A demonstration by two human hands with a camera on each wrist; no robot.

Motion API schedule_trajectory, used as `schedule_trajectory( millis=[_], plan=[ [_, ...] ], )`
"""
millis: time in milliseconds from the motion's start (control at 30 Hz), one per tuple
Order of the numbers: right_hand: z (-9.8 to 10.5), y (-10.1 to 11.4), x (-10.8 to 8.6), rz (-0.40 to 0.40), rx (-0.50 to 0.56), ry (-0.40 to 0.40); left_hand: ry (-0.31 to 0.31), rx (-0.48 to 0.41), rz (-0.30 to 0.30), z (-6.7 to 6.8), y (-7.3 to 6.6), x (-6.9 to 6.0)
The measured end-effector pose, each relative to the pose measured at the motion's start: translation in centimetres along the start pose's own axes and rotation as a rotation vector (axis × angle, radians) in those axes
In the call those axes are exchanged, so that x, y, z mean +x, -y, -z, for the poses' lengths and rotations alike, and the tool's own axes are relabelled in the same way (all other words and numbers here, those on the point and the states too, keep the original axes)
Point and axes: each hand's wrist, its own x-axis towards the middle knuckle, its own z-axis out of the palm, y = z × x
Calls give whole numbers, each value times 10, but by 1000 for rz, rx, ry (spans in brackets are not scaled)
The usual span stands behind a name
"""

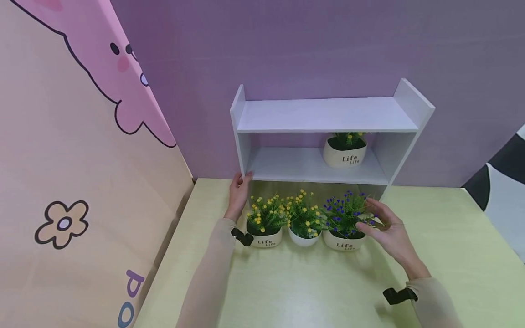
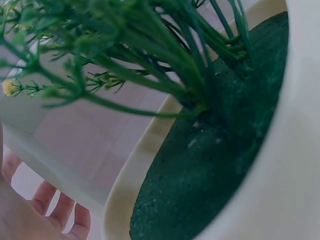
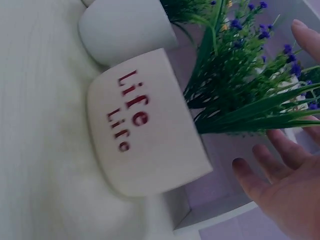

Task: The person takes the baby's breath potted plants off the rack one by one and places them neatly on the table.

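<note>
A white two-tier shelf [image 1: 328, 114] stands on the table against the purple wall. My left hand [image 1: 239, 197] grips the lower part of its left side panel, thumb at the front edge. My right hand [image 1: 391, 234] is at the right of a cream "Life" pot [image 1: 343, 245] of blue-purple flowers, fingers spread around the foliage; whether they touch it I cannot tell. In the right wrist view these fingers [image 3: 252, 180] are apart and hold nothing. Left of that pot stand a small white pot [image 1: 303, 238] and another cream pot [image 1: 264, 241], both with yellow flowers.
On the shelf's lower board, toward the right, sits a cream pot [image 1: 344, 158] whose plant is partly hidden by the top board. The pale table [image 1: 299, 291] extends in front of the pots. A printed panel [image 1: 82, 173] borders the table's left side.
</note>
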Motion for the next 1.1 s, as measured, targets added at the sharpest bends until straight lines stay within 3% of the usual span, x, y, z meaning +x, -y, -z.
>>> schedule_trajectory(
  millis=[633,1100],
  plan=[
    [25,33,31,89,-4,14,-2,11,-1,0,0,4],
    [42,53,56,35,-92,-9,2,14,-5,0,-2,0]
  ],
)
